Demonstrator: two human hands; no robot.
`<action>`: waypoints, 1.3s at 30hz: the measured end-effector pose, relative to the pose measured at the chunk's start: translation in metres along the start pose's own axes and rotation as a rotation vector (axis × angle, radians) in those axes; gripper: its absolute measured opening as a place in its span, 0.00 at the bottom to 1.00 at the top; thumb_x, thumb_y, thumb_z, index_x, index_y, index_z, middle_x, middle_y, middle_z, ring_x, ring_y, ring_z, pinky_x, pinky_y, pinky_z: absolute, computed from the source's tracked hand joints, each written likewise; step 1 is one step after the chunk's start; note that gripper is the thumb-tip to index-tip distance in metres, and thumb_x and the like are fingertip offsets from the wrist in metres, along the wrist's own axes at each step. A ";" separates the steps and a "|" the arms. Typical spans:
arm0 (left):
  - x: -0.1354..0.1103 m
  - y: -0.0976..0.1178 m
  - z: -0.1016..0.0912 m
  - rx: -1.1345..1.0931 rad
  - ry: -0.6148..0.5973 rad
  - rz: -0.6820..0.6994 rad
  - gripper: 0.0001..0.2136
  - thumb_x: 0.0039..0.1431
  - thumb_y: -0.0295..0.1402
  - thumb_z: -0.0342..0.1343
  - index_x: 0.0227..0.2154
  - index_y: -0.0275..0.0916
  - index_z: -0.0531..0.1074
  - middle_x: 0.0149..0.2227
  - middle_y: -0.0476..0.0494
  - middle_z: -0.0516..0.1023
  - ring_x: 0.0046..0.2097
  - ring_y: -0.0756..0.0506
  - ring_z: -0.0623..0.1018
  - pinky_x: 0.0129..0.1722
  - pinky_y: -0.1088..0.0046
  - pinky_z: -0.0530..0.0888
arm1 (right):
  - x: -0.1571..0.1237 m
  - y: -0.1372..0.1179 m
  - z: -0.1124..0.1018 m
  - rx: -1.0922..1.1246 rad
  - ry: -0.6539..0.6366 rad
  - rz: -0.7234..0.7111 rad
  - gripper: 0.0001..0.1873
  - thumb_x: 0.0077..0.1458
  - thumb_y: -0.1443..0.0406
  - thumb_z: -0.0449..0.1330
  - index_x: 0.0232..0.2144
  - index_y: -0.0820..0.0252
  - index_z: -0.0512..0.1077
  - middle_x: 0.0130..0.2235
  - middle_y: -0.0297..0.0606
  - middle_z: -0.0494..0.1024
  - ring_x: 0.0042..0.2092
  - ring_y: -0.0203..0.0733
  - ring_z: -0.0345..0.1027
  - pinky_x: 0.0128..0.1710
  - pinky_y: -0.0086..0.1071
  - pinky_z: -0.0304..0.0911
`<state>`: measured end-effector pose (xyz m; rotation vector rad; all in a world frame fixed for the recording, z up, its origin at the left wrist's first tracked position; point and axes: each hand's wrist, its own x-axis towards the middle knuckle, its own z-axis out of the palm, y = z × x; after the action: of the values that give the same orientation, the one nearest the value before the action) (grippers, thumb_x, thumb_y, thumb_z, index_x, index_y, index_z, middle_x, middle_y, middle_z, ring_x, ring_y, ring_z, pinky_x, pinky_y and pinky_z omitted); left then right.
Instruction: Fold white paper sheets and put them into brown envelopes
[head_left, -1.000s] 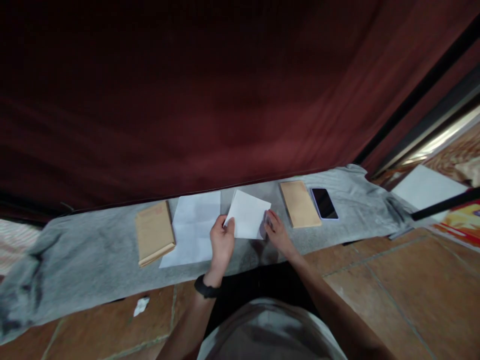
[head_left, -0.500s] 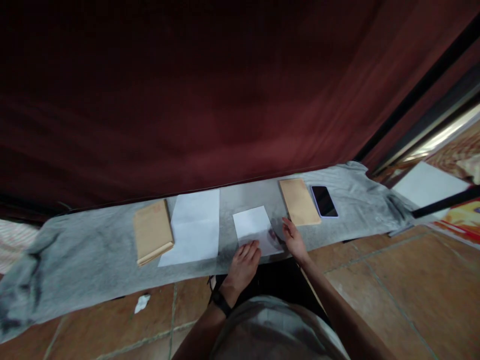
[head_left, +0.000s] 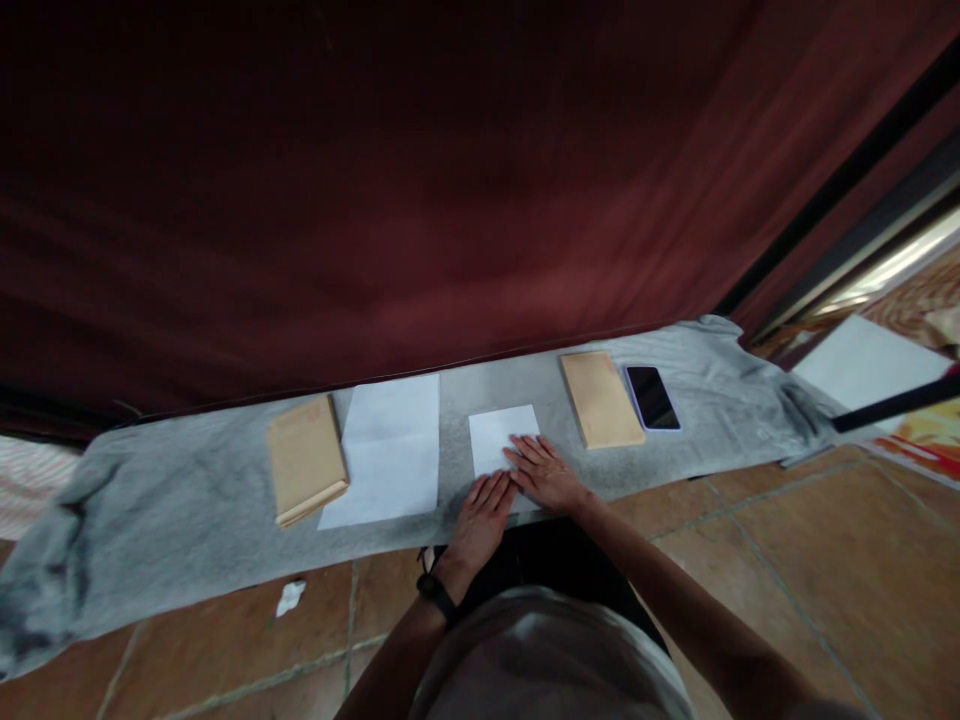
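Observation:
A small white sheet of paper (head_left: 495,432), perhaps folded, lies on the grey cloth in front of me. My right hand (head_left: 546,474) rests flat across its right part, fingers spread. My left hand (head_left: 484,515) lies at the paper's lower left, its fingers stretched out on the near part and close to the right fingertips. The hands cover much of the near half. To the left is a larger white sheet (head_left: 394,450) with a faint crease across it. Right of the hands lies a flat brown envelope (head_left: 601,400).
A stack of brown envelopes (head_left: 306,460) overlaps the larger sheet's left side. A phone (head_left: 652,398) lies right of the single envelope. The grey cloth (head_left: 180,510) covers a long narrow surface against a dark red curtain (head_left: 450,200). A crumpled white scrap (head_left: 290,597) is on the tiled floor.
My right hand has moved left from beside the small paper and now lies flat on it. My left hand stays at the near edge, fingers now more stretched.

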<state>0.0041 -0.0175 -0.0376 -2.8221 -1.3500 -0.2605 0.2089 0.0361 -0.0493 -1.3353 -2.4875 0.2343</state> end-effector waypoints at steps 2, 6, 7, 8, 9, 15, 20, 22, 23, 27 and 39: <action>0.001 0.000 -0.001 -0.004 0.003 0.006 0.23 0.66 0.23 0.46 0.62 0.40 0.66 0.65 0.43 0.68 0.67 0.45 0.65 0.69 0.60 0.58 | 0.006 0.009 -0.001 -0.035 0.007 0.019 0.25 0.69 0.58 0.50 0.65 0.53 0.63 0.69 0.40 0.58 0.69 0.51 0.53 0.69 0.52 0.47; 0.000 -0.001 -0.001 0.003 -0.002 0.018 0.22 0.66 0.24 0.47 0.62 0.40 0.66 0.66 0.43 0.66 0.68 0.45 0.64 0.69 0.60 0.58 | 0.014 0.029 -0.005 -0.082 0.049 0.099 0.26 0.69 0.58 0.50 0.66 0.56 0.61 0.70 0.43 0.57 0.69 0.53 0.52 0.68 0.54 0.47; 0.000 -0.001 -0.001 0.004 -0.006 0.020 0.22 0.66 0.25 0.48 0.62 0.40 0.66 0.67 0.43 0.65 0.68 0.45 0.64 0.69 0.60 0.58 | 0.015 0.033 -0.005 -0.087 0.063 0.131 0.26 0.69 0.58 0.50 0.66 0.58 0.61 0.69 0.45 0.58 0.69 0.53 0.52 0.68 0.54 0.47; -0.001 -0.001 -0.001 0.004 -0.009 0.021 0.22 0.66 0.25 0.48 0.62 0.40 0.65 0.67 0.43 0.65 0.68 0.44 0.63 0.69 0.60 0.59 | 0.015 0.035 -0.006 -0.084 0.080 0.164 0.26 0.70 0.59 0.49 0.66 0.61 0.61 0.69 0.47 0.59 0.69 0.54 0.52 0.68 0.54 0.48; -0.001 -0.001 0.000 0.003 -0.011 0.023 0.22 0.66 0.25 0.48 0.62 0.40 0.65 0.67 0.43 0.65 0.68 0.44 0.63 0.69 0.60 0.58 | 0.013 0.035 -0.006 -0.072 0.097 0.189 0.26 0.70 0.60 0.49 0.66 0.63 0.62 0.68 0.49 0.60 0.69 0.54 0.52 0.68 0.54 0.48; 0.001 0.002 -0.001 -0.029 -0.010 -0.007 0.23 0.67 0.25 0.46 0.63 0.38 0.64 0.66 0.41 0.66 0.68 0.44 0.64 0.69 0.60 0.59 | -0.039 0.011 -0.015 0.176 0.023 -0.046 0.26 0.70 0.60 0.49 0.67 0.58 0.60 0.68 0.44 0.63 0.69 0.45 0.54 0.69 0.49 0.51; 0.002 0.006 -0.005 -0.074 -0.022 -0.029 0.22 0.67 0.26 0.47 0.62 0.38 0.65 0.66 0.40 0.66 0.68 0.43 0.64 0.69 0.59 0.59 | -0.076 0.005 -0.024 0.229 -0.066 -0.142 0.32 0.64 0.63 0.58 0.68 0.54 0.57 0.67 0.44 0.64 0.68 0.48 0.56 0.69 0.53 0.49; 0.000 0.005 -0.009 -0.105 -0.036 -0.031 0.22 0.67 0.26 0.47 0.62 0.38 0.65 0.67 0.40 0.65 0.68 0.43 0.64 0.68 0.59 0.60 | -0.077 0.010 -0.025 0.238 -0.027 -0.118 0.30 0.63 0.69 0.56 0.66 0.54 0.60 0.66 0.44 0.65 0.67 0.46 0.58 0.68 0.52 0.52; -0.001 0.005 -0.012 -0.128 -0.043 -0.031 0.22 0.67 0.27 0.48 0.62 0.38 0.65 0.67 0.40 0.65 0.68 0.43 0.64 0.68 0.59 0.60 | -0.076 0.012 -0.024 0.240 -0.012 -0.109 0.30 0.62 0.71 0.56 0.65 0.54 0.62 0.66 0.44 0.66 0.67 0.46 0.58 0.68 0.51 0.53; 0.005 0.000 -0.025 -0.234 -0.069 -0.040 0.22 0.68 0.42 0.51 0.61 0.40 0.67 0.66 0.40 0.67 0.67 0.42 0.66 0.67 0.59 0.63 | -0.071 0.017 -0.022 0.233 -0.006 -0.113 0.30 0.59 0.73 0.57 0.63 0.54 0.65 0.66 0.43 0.65 0.67 0.48 0.57 0.67 0.53 0.53; 0.071 -0.027 0.005 -0.141 -0.047 -0.088 0.25 0.72 0.42 0.42 0.67 0.40 0.58 0.70 0.42 0.57 0.72 0.40 0.54 0.69 0.53 0.56 | -0.074 0.013 -0.018 0.189 0.028 -0.090 0.28 0.62 0.70 0.56 0.63 0.53 0.66 0.65 0.42 0.67 0.67 0.47 0.58 0.67 0.52 0.53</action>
<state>0.0276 0.0546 -0.0339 -2.9027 -1.5268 -0.3040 0.2638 -0.0182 -0.0503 -1.1405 -2.4263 0.4155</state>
